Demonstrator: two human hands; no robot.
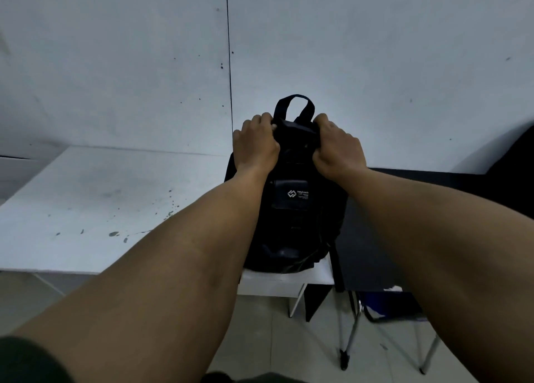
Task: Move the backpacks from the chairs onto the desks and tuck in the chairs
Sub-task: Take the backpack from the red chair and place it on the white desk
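A black backpack (pixel 291 209) with a small white logo patch stands upright at the right end of a white desk (pixel 86 203), its carry loop pointing up against the wall. My left hand (pixel 255 144) grips its top left corner. My right hand (pixel 338 147) grips its top right corner. The bag's bottom rests near the desk's front edge, and a strap hangs down its right side. A chair (pixel 387 310) with a dark blue seat and metal legs stands under the black desk (pixel 433 186) at the right.
A pale wall runs close behind both desks, with a vertical seam above the bag. The white desk has dark stains on its surface. The black desk adjoins it on the right. Light floor tiles lie below.
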